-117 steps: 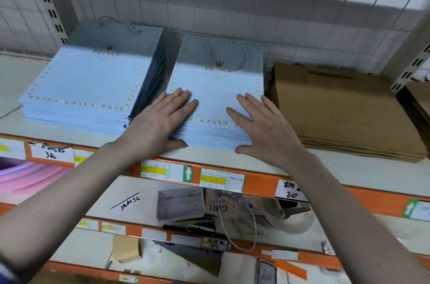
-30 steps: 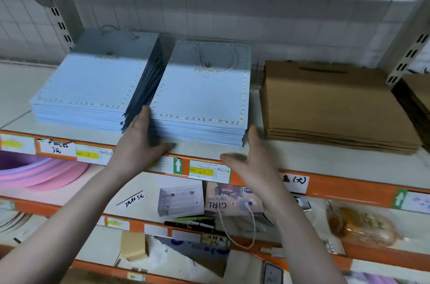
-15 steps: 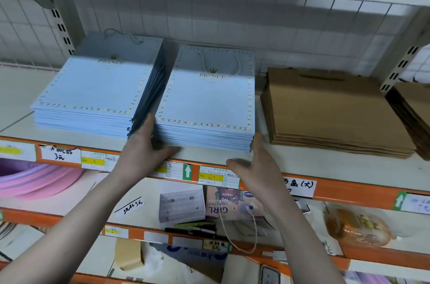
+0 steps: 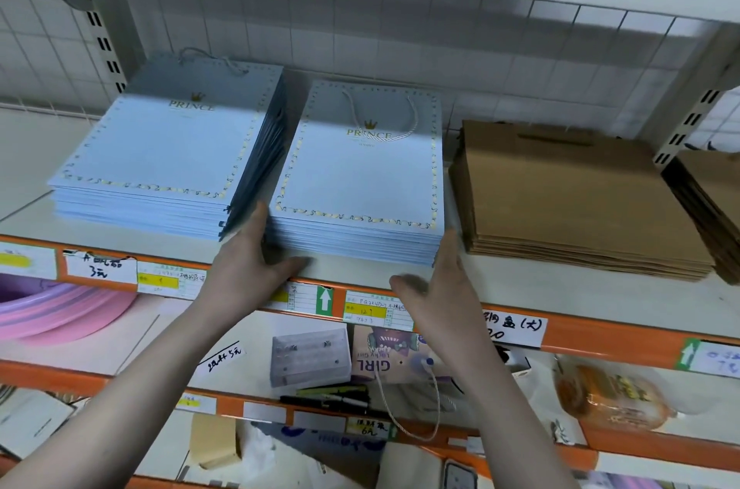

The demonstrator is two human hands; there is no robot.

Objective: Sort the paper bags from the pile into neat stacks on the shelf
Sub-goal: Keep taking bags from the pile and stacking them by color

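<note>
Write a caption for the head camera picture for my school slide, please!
Two hands, left and right, square up the middle stack of blue bags on the shelf.

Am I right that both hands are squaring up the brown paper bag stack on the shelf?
Not quite: in the head view the left hand and right hand flank the middle blue bag stack; the brown bag stack lies untouched beside it.

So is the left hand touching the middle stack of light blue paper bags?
Touching. In the head view the left hand presses straight fingers flat against the left side of the middle stack of light blue paper bags, with no gap between them.
</note>
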